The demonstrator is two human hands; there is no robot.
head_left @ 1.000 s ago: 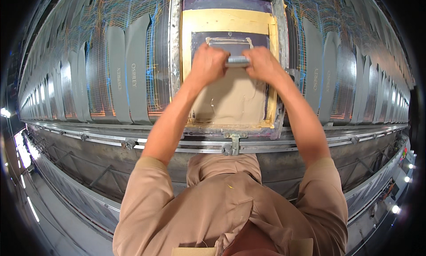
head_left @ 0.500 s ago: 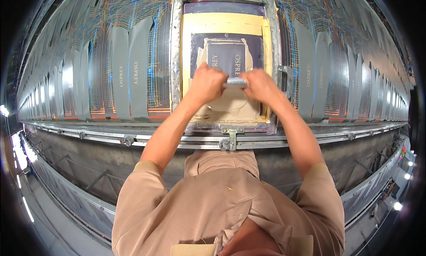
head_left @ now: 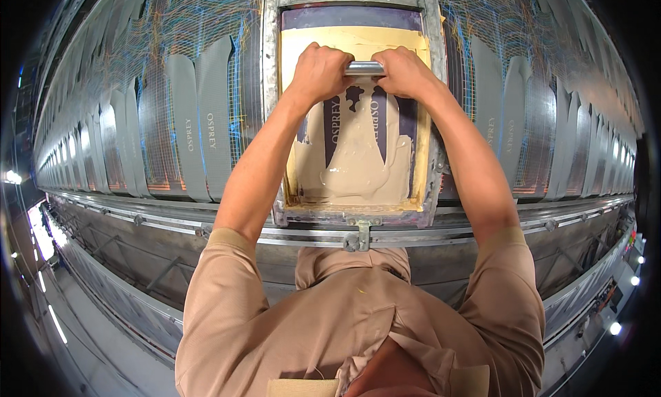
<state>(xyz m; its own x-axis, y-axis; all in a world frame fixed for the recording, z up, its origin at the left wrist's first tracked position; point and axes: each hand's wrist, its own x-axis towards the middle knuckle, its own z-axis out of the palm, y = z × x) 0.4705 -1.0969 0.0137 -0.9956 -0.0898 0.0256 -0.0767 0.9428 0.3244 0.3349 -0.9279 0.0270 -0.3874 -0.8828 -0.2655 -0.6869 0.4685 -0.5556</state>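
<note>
My left hand (head_left: 323,72) and my right hand (head_left: 403,72) are both closed on the ends of a silver squeegee bar (head_left: 365,68), high inside a metal-rimmed printing screen (head_left: 271,122). Beige paste (head_left: 354,185) lies smeared over the screen's lower half and in uneven streaks beneath my hands. Dark purple mesh (head_left: 412,104) shows through in patches, with pale lettering on it. Yellow tape (head_left: 358,34) borders the mesh. The squeegee's blade is largely hidden by the bar and my fingers.
On both sides, a long curved-looking printing table carries rows of grey fabric pieces (head_left: 208,115) over lines of blue and orange marks (head_left: 165,156). A metal rail (head_left: 310,237) runs along its near edge, with a clamp (head_left: 360,233) at the screen's front. Lights show at both far rims.
My hands and the squeegee moved toward me half a second ago and are now higher, toward the screen's far end. The paste's shape has changed, with dark patches showing in it.
</note>
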